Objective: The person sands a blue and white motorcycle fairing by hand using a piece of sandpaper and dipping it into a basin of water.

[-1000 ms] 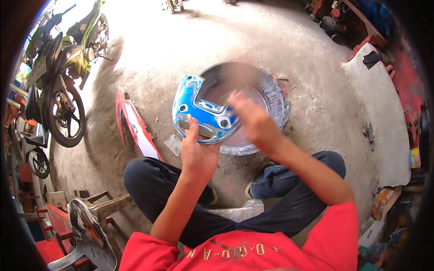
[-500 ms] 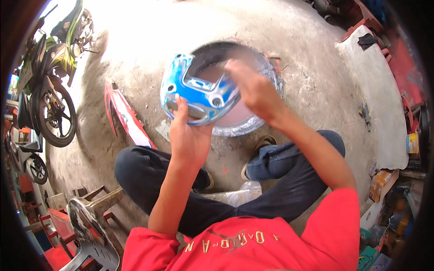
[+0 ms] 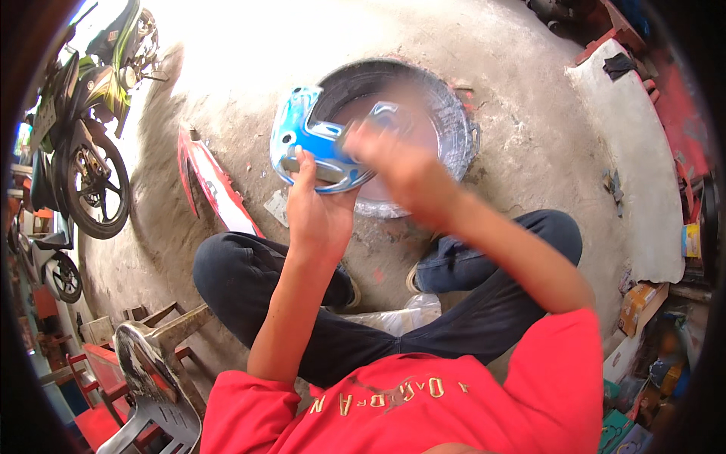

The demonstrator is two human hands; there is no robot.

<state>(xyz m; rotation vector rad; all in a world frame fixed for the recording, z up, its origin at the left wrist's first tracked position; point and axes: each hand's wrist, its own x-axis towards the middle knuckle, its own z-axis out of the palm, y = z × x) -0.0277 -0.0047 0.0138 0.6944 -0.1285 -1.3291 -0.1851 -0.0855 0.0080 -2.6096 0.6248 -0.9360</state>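
Observation:
My left hand [image 3: 318, 208] grips the lower edge of a blue and white plastic motorcycle panel [image 3: 302, 140], held up over a round grey basin [image 3: 454, 129] on the concrete floor. My right hand [image 3: 393, 163] is blurred with motion and lies against the panel's right side; whether it holds anything small, I cannot make out. I am squatting in dark trousers and a red shirt.
A red and white fairing piece [image 3: 215, 185] lies on the floor to the left. Two motorcycles [image 3: 87, 144] stand at far left. A metal chair [image 3: 147, 386] is at lower left. A concrete slab [image 3: 643, 151] and boxes [image 3: 639, 303] sit at right.
The view has shifted so the panel and basin sit a little higher and further left. My right hand has moved across the panel and is now blurred. My left hand keeps its grip.

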